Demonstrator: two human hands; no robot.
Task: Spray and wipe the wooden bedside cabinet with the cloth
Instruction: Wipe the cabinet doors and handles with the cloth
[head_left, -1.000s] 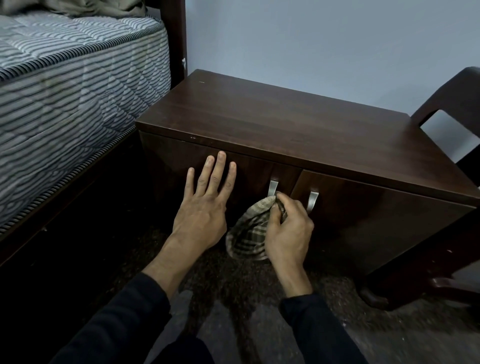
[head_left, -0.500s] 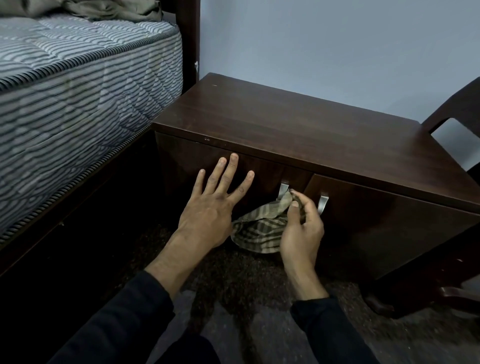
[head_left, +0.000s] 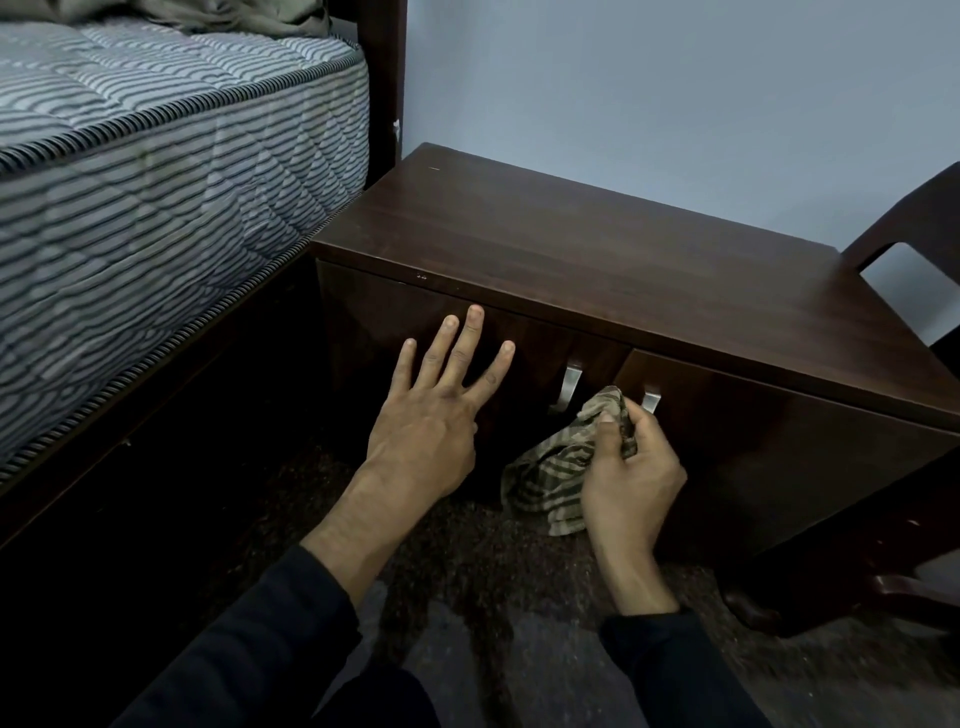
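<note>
Clamped in right hand (head_left: 631, 478), cloth (head_left: 550, 483) trails down-left; left hand (head_left: 431, 415) splayed, seemingly touching cabinet (head_left: 597, 249).

Cabinet (head_left: 597, 260) stood on floor (head_left: 467, 597), wall (head_left: 675, 93) behind it, bed (head_left: 156, 182) just to its left w/ bedpost (head_left: 382, 78) near rear-left corner. Chair (head_left: 909, 218) sat to cabinet's right. Left handle (head_left: 569, 384) & right handle (head_left: 650, 401) sat side by side at mid-front. Left grip (head_left: 426, 421) lay flat on the front, left of both handles. Right grip (head_left: 631, 483) held cloth (head_left: 550, 478) btw the handles, rest of cloth hanging below, in front of cabinet.
</note>
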